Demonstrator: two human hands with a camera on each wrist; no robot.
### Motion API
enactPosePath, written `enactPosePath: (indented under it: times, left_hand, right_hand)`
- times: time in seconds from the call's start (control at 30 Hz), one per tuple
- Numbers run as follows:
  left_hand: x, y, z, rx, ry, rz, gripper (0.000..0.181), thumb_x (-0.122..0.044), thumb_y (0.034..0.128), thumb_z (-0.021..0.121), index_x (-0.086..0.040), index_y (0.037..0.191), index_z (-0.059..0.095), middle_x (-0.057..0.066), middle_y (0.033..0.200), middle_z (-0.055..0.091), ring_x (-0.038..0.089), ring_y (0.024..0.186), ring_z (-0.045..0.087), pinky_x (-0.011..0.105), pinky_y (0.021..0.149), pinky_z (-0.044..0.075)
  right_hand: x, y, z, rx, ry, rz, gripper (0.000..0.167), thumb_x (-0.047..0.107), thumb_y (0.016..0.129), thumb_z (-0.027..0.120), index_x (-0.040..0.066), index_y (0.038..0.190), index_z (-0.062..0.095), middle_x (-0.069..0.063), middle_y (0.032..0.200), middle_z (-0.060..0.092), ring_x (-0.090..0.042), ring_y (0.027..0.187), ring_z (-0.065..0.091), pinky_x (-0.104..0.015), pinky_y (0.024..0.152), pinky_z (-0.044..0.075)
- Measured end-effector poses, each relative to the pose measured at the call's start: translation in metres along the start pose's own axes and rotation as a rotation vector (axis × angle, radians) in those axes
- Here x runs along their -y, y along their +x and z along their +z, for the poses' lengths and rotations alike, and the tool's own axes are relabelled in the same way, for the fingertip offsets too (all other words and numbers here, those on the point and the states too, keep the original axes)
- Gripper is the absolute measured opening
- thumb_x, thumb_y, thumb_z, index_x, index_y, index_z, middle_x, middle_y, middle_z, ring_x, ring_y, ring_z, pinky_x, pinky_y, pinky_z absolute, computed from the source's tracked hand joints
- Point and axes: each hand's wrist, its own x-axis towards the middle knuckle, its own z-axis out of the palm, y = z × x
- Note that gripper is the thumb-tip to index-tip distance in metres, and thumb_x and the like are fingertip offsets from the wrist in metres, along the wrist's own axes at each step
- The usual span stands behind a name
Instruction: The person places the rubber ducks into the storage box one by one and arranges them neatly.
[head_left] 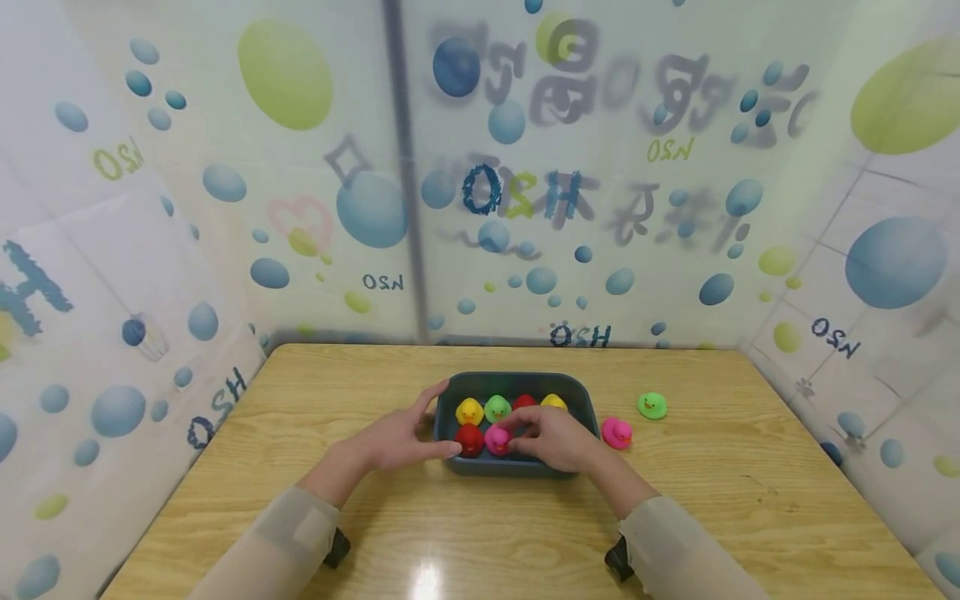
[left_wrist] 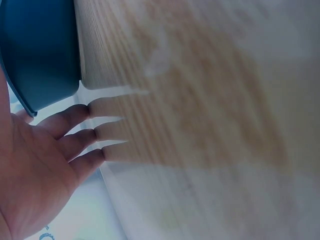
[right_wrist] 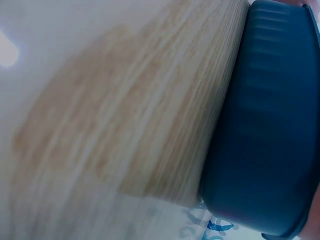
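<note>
In the head view a dark blue-grey plastic bin (head_left: pixel 517 468) stands on the wooden table with several rubber ducks in it. My right hand (head_left: pixel 557 437) reaches over its front right part and pinches a pink rubber duck (head_left: pixel 497 441) between thumb and fingertips. Left of that duck sits a red duck (head_left: pixel 469 440). Behind them are a yellow duck (head_left: pixel 469 412), a green duck (head_left: pixel 497 408), a partly hidden red duck (head_left: pixel 523 402) and another yellow duck (head_left: pixel 554 401). My left hand (head_left: pixel 397 435) spans the bin's left end, fingers extended, thumb at the rim. The right wrist view shows mostly bin wall (right_wrist: pixel 270 115).
Right of the bin, a second pink duck (head_left: pixel 617 432) lies close to its wall, and a second green duck (head_left: pixel 652 406) sits farther back. The wooden table (head_left: pixel 360 367) ends at a patterned curtain (head_left: pixel 510 283) behind and on both sides.
</note>
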Motion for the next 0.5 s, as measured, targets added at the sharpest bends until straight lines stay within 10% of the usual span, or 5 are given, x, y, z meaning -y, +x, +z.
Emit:
enactPosePath:
  times: [0.5]
  left_hand:
    - [-0.0002,-0.0001,-0.0009,-0.001,-0.002,0.003,0.109,-0.08,0.0909,0.071,-0.05,0.174,0.008,0.016,0.168,0.053,0.051,0.152,0.051,0.072,0.125,0.039]
  right_hand:
    - [-0.0025,0.0001,0.0006,-0.016,-0.001,-0.038,0.03,0.019,0.102,0.08,0.02,0.132,0.076,0.001,0.125,0.076,-0.014,0.103,0.073,-0.044,0.1,0.064]
